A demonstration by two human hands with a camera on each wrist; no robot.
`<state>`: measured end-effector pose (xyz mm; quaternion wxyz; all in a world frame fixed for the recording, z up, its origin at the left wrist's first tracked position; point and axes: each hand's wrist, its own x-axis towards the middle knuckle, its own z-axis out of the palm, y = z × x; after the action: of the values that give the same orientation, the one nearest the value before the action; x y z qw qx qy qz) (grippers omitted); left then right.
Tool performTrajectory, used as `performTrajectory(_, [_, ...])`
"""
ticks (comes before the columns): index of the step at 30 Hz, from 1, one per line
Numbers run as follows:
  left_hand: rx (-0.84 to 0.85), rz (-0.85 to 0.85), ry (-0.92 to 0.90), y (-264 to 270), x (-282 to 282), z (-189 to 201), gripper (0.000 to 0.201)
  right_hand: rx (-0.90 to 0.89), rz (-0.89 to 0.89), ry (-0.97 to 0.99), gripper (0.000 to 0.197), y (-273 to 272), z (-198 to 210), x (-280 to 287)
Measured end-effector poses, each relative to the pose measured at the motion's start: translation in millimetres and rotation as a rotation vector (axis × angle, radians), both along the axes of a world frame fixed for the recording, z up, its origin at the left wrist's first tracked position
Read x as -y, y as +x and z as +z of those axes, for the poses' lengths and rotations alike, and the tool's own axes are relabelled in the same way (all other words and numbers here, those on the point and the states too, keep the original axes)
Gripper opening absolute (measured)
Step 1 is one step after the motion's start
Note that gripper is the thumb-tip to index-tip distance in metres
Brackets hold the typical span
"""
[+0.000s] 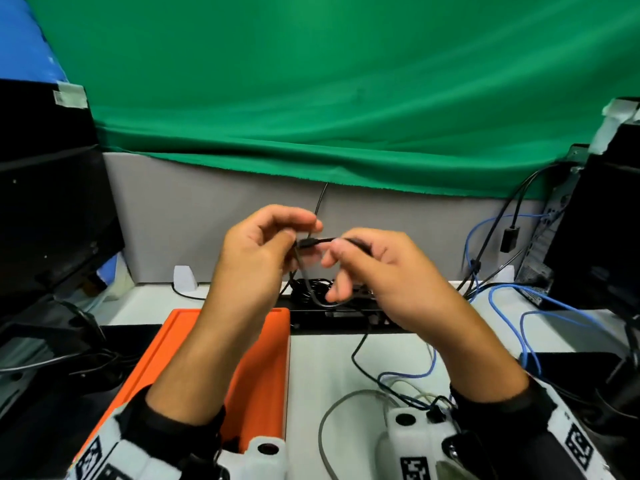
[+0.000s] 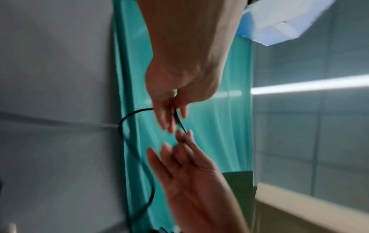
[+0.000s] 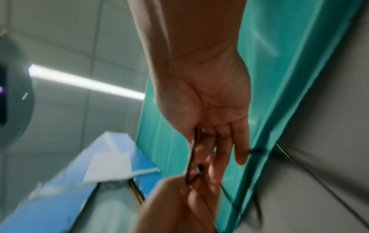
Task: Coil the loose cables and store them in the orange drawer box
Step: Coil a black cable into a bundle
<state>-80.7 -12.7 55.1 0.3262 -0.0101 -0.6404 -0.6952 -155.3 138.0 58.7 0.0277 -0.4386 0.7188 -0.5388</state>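
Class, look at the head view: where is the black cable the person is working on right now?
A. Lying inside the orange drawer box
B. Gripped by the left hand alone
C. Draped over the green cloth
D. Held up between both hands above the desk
D: the left hand and right hand both pinch the black cable in the air beyond the orange drawer box.

head: above, forward-down | wrists: close, upward along palms | shared: hands

drawer box [image 1: 266, 358] left, under left forearm | loose cables [image 1: 398, 386] on table [image 1: 322, 368] right
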Motion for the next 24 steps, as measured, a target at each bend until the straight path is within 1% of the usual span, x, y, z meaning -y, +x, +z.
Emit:
performTrajectory(1, [0.127,0.048,-0.172,3,2,0,0.036,0.056,-0.004,-0.054,0.027,-1,4,-4])
performTrajectory(2, [0.253,0.081,-0.384,6,4,1,0.033,0.091,-0.019,-0.077,0.028,-3,7,-8])
performTrajectory(3, [0.338,0.092,-0.577,10,6,1,0.027,0.084,-0.048,-0.053,0.029,-5,8,-12])
performTrajectory(4, [0.371,0.088,-0.708,13,7,2,0.020,0.035,-0.085,0.027,0.031,-6,9,-15])
performTrajectory(5, [0.367,0.076,-0.785,17,6,3,0.020,-0.026,-0.108,0.138,0.034,-6,9,-17])
performTrajectory(6, [0.352,0.065,-0.831,19,4,4,0.029,-0.074,-0.114,0.236,0.038,-6,9,-17])
performTrajectory(8, [0.339,0.046,-0.870,21,-1,5,0.050,-0.097,-0.105,0.352,0.039,-6,9,-19])
performTrajectory(9, [0.330,0.047,-0.858,23,-4,5,0.054,-0.109,-0.107,0.387,0.038,-6,9,-19])
performTrajectory(11, [0.295,0.036,-0.818,25,-5,7,0.054,-0.175,-0.144,0.434,0.038,-4,9,-21])
performTrajectory(13, [0.274,-0.062,-0.824,30,-4,11,0.047,-0.250,-0.212,0.454,0.037,0,11,-23])
performTrajectory(15, [0.290,-0.165,-0.821,33,-3,15,0.041,-0.289,-0.297,0.470,0.029,1,12,-23])
performTrajectory(17, [0.284,-0.158,-0.800,33,-4,15,0.031,-0.325,-0.342,0.466,0.027,1,11,-21])
performTrajectory(19, [0.261,-0.058,-0.815,28,-4,12,0.012,-0.357,-0.331,0.442,0.027,-1,9,-19])
performTrajectory(20, [0.260,-0.017,-0.825,26,-3,11,0.008,-0.348,-0.305,0.412,0.026,-2,7,-18])
performTrajectory(21, [0.266,-0.007,-0.830,24,-3,10,0.008,-0.319,-0.267,0.375,0.024,-3,6,-17])
performTrajectory(24, [0.284,-0.063,-0.778,21,-2,7,0.005,-0.236,-0.172,0.293,0.021,-7,2,-16])
